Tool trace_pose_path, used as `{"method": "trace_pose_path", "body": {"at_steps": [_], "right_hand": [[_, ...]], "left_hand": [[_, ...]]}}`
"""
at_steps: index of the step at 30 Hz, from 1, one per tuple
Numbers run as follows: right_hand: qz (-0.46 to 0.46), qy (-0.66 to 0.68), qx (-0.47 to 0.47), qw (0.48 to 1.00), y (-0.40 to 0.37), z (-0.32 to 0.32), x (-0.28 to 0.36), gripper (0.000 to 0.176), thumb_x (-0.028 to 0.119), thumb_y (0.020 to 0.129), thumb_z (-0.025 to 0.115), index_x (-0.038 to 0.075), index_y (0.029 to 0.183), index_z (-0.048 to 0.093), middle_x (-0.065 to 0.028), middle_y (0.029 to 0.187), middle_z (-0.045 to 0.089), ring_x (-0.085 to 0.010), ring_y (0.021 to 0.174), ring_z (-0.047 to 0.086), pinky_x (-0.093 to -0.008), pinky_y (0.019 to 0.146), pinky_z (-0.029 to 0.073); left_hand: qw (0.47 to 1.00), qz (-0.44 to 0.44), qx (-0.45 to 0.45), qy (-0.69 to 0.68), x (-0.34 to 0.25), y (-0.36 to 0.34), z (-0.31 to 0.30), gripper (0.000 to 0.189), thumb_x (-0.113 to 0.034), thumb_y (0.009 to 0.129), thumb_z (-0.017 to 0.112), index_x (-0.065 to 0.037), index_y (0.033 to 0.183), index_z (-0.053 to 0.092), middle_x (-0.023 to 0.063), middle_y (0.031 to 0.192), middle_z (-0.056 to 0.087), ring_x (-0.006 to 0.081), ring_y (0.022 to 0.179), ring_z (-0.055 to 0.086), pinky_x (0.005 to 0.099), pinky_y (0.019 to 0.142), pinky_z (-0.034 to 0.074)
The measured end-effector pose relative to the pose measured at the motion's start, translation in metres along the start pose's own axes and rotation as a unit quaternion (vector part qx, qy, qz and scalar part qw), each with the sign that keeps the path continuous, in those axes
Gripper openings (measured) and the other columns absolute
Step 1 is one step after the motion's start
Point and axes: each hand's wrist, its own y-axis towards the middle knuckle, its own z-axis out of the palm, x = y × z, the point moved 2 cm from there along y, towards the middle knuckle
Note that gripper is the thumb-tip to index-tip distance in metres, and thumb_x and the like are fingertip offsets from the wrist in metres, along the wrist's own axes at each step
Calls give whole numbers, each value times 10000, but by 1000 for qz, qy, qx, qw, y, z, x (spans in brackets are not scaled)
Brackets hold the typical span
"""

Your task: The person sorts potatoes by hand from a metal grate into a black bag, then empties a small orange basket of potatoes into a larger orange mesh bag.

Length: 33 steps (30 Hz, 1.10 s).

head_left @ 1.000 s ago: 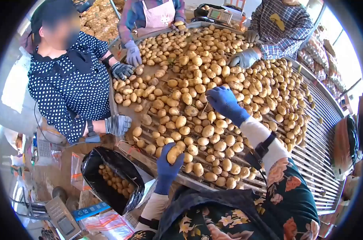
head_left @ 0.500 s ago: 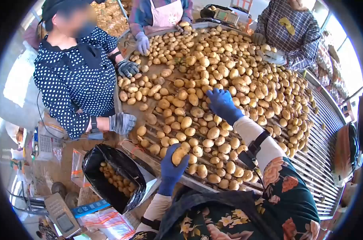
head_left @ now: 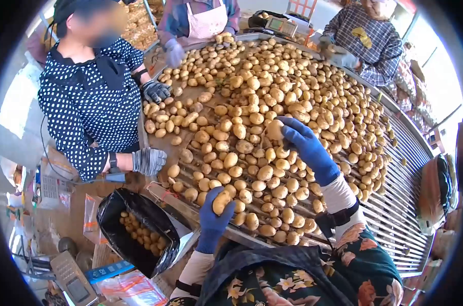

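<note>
Many potatoes (head_left: 264,173) lie heaped over a slatted sorting table (head_left: 400,194). My left hand (head_left: 213,218), in a blue glove, is closed around a potato (head_left: 221,202) at the table's near edge. Above the middle of the heap, my right hand (head_left: 307,145), gloved in blue too, grips another potato (head_left: 275,130) between thumb and fingers. Below and left of my left hand stands a box lined with a black plastic bag (head_left: 162,214), with several potatoes (head_left: 142,234) inside it.
A co-worker in a dotted top (head_left: 96,102) stands at the left, gloved hands by the table edge. Two more people work at the far side, one in a pink apron (head_left: 207,21), one in a checked shirt (head_left: 379,46). A scale (head_left: 73,278) sits lower left beside plastic bags (head_left: 132,285).
My right hand has lifted from the heap and now holds a potato. My left hand keeps its potato. The far co-worker's gloved hand has moved off the potatoes. The view has shifted slightly.
</note>
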Motion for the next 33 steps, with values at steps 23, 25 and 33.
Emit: {"method": "trace_pose_path", "body": {"at_steps": [23,25,33], "right_hand": [[-101,-512,-9,853,108,72,-48,385,393,816,677,60,1008,665,-159,891,704,-343,859,680,-424,769,531],[14,-653,92,752,117,82,-42,408,419,800,690,61,994,662,-152,905,707,-352,855,684,-440,759,532],[86,-126,102,983,100,39,-31,507,250,851,671,61,1298,527,-106,1046,625,-180,797,660,-305,555,581]], "left_hand": [[999,24,-7,43,8,1,-2,494,-141,784,754,-21,1221,557,128,1120,633,222,1025,619,346,892,503],[998,18,-3,53,9,1,-3,517,-194,795,767,-22,1233,551,137,1129,640,241,1036,627,356,893,508],[999,21,2,33,7,1,-3,501,-189,799,764,-17,1221,557,136,1138,637,235,1043,621,358,904,503]]}}
